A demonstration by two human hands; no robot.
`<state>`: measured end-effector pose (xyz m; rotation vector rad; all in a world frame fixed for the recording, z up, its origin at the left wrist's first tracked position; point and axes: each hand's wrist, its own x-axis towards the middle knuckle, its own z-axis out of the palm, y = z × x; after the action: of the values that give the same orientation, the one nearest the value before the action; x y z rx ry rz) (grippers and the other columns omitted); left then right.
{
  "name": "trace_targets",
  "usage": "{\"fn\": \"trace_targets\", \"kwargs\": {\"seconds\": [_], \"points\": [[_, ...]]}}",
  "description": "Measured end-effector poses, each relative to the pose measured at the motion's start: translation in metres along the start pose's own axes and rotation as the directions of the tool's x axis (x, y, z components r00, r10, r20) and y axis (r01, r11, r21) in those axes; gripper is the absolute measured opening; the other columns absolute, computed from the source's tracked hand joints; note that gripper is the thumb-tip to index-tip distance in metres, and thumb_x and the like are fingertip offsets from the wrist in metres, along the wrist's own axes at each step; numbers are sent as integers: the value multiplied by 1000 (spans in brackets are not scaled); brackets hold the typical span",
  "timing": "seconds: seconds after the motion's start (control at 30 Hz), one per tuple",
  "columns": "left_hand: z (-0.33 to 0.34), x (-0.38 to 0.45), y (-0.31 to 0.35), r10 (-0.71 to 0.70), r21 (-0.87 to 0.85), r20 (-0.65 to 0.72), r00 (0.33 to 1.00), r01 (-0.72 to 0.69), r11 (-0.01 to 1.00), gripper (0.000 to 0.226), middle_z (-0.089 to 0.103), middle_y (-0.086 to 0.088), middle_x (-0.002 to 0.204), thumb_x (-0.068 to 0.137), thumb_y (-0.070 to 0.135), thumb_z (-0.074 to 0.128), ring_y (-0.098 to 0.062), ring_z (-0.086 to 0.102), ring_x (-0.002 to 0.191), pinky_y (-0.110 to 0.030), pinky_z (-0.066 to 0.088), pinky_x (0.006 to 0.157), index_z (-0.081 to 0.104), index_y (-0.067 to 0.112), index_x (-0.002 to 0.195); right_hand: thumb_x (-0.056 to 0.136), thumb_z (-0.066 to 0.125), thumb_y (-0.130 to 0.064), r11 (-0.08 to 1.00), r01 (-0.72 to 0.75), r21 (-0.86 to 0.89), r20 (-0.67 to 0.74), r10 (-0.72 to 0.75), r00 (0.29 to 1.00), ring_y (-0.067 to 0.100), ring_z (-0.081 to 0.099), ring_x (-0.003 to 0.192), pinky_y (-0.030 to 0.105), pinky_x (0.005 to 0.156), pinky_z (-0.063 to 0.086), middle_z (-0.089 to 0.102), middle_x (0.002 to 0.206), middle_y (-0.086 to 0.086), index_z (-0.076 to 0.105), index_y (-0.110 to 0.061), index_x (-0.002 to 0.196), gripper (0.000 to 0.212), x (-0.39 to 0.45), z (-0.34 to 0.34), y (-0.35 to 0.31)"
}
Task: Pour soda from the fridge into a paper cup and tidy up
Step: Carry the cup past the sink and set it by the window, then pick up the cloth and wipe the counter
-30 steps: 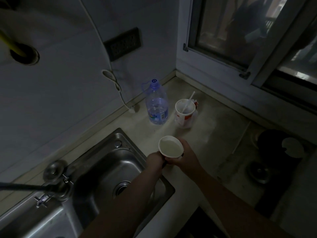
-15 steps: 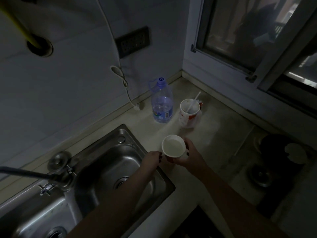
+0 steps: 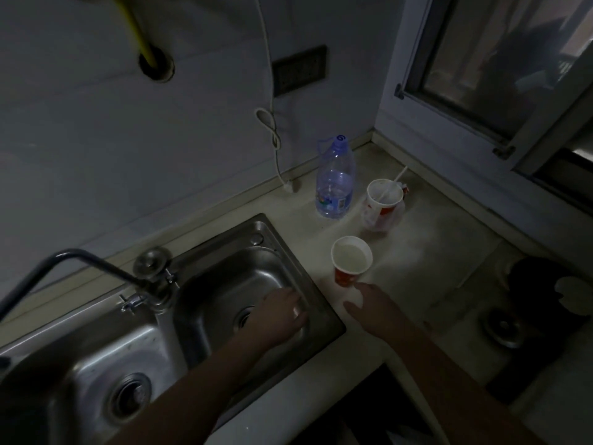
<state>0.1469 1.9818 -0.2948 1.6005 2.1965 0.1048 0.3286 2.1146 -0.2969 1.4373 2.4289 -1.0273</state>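
Your paper cup stands upright on the counter, at eleven o'clock from your right hand, just beyond its loosely spread, empty fingers. Your left hand, also holding nothing, hangs over the sink, farther off.

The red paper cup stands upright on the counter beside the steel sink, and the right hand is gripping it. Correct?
Not quite. In the head view the red paper cup stands upright beside the steel sink, but the right hand is open just short of it, not gripping.
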Motion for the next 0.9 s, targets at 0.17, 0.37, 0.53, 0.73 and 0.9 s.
{"fn": "trace_targets", "kwargs": {"seconds": [0.17, 0.37, 0.53, 0.73, 0.9], "points": [[-16, -34, 2, -27, 98, 77, 997, 19, 995, 73, 45, -4, 146, 85, 63, 29, -22, 41, 133, -39, 29, 112, 42, 20, 142, 92, 49, -49, 967, 87, -240, -85, -111, 990, 27, 51, 116, 35, 89, 43, 51, 131, 8, 43, -18, 135, 53, -17, 15, -24], [-23, -81, -12, -25, 149, 31, 999, 20, 989, 68, 33, -9, 154, 95, 59, 33, -25, 30, 141, -47, 19, 117, 31, 17, 148, 91, 45, -50, 902, 194, -385, -43, -228, 973, 26, 52, 108, 33, 80, 40, 55, 121, 7, 49, -18, 121, 44, -44, 39, -63], [-6, -137, -47, -89, 182, -43, 995, 95, 979, 76, 40, -6, 150, 86, 66, 24, -29, 32, 139, -48, 23, 111, 41, 19, 143, 92, 43, -50, 839, 322, -440, -10, -363, 932, 25, 41, 127, 38, 101, 35, 44, 139, 5, 39, -20, 139, 56, -85, 84, -105], [7, -244, -84, -168, 91, -185, 968, 187, 978, 79, 59, -11, 131, 78, 61, 25, -35, 56, 120, -55, 44, 94, 55, 12, 133, 93, 42, -49, 752, 408, -517, 52, -448, 892, 25, 28, 137, 37, 109, 24, 27, 153, 2, 27, -23, 147, 62, -153, 144, -163], [14, -340, -122, -327, 103, -217, 920, 355, 929, 81, 23, -7, 158, 84, 62, 11, -29, 19, 145, -50, 17, 116, 18, 18, 152, 94, 40, -50, 681, 504, -532, 153, -508, 848, 25, 18, 143, 40, 113, 20, 17, 158, 2, 22, -24, 150, 64, -201, 195, -218]]}}
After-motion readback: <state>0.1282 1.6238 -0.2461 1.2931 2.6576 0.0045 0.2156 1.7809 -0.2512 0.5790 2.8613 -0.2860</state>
